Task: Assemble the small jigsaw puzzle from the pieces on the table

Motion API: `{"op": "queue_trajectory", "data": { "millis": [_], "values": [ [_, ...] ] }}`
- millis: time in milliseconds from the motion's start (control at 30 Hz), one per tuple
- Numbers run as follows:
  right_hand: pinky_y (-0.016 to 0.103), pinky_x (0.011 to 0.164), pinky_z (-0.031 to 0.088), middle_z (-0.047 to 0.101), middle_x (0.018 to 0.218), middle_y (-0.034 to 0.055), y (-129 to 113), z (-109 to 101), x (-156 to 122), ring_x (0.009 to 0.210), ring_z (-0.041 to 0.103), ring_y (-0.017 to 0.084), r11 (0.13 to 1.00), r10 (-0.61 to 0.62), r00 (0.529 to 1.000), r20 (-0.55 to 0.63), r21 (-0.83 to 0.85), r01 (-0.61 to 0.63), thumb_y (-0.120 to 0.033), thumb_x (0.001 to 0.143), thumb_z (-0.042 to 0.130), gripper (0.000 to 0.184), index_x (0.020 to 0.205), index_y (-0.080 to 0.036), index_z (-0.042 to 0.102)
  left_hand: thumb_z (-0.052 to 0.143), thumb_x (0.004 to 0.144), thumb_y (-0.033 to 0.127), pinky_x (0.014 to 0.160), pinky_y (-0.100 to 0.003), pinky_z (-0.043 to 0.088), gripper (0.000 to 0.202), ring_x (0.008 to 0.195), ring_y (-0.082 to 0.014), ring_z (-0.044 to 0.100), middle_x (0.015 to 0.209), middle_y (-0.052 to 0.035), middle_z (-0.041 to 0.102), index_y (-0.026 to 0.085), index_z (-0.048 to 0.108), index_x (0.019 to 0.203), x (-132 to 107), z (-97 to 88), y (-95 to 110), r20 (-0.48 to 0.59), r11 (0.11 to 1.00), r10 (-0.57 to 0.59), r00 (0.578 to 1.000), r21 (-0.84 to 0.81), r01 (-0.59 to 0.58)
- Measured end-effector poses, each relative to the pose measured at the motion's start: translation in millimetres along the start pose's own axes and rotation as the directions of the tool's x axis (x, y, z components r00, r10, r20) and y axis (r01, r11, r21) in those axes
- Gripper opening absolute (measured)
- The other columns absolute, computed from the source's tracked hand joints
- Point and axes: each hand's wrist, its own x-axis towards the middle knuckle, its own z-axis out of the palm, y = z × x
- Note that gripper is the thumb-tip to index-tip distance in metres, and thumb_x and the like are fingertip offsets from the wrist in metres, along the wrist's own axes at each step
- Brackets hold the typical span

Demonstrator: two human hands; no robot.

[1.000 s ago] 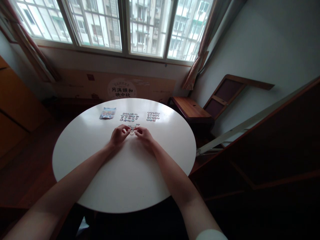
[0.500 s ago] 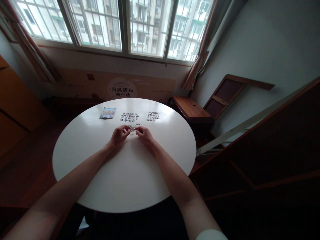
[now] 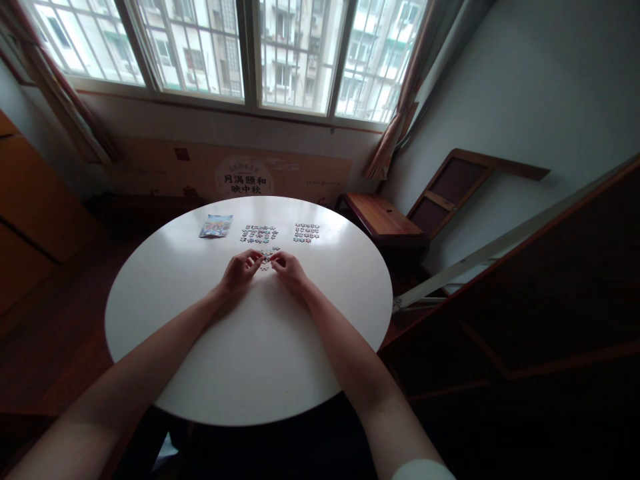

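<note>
My left hand (image 3: pixel 243 268) and my right hand (image 3: pixel 289 268) meet over the middle of the white table, fingertips only a small gap apart. Each is closed in a pinch on small jigsaw pieces (image 3: pixel 267 259) between them; the exact edges are too small to make out. Some loose jigsaw pieces (image 3: pixel 275 249) lie just beyond my fingertips, and another piece (image 3: pixel 265 269) lies just this side of them. Farther back, one group of jigsaw pieces (image 3: pixel 259 233) is spread in rows, and a second group (image 3: pixel 307 232) forms a neat grid to its right.
A colourful picture sheet (image 3: pixel 217 226) lies at the back left of the round white table (image 3: pixel 225 373). Behind it on the right stands a wooden stool (image 3: pixel 383 215). A dark wooden panel (image 3: pixel 525 320) slants up close to the table's right side.
Both hands stay in nearly the same place. Only a slight shift of the fingertips and the pieces between them shows.
</note>
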Motion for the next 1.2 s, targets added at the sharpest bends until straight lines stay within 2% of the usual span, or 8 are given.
{"op": "queue_trajectory", "data": {
  "millis": [533, 1200],
  "values": [
    [0.022, 0.064, 0.043, 0.064, 0.071, 0.0009, -4.5, -1.4, -1.3, 0.064, 0.057, 0.011, 1.000, 0.022, 1.000, 0.015, -0.009, -0.022, -0.020, 0.081, 0.057, 0.008, 0.086, -0.015, 0.061, 0.056, 0.081, 0.046, 0.049, -0.024, 0.046, 0.029, 0.052, -0.0136, 0.058, 0.067, -0.0014, 0.064, 0.018, 0.063, 0.086, 0.4, 0.1, 1.2, 0.009, 0.999, -0.018, 1.000, -0.051, 0.018],
    [0.022, 0.064, 0.042, 0.064, 0.070, 0.0006, -6.8, -1.3, -1.7, 0.063, 0.055, 0.011, 0.999, 0.027, 0.999, 0.022, -0.042, -0.026, -0.020, 0.080, 0.057, 0.009, 0.084, -0.015, 0.063, 0.057, 0.080, 0.044, 0.047, -0.024, 0.046, 0.028, 0.051, -0.0132, 0.057, 0.071, -0.0015, 0.063, 0.018, 0.061, 0.088, 0.8, -0.5, 0.8, 0.032, 0.995, -0.038, 0.999, -0.087, 0.041]
  ]
}}
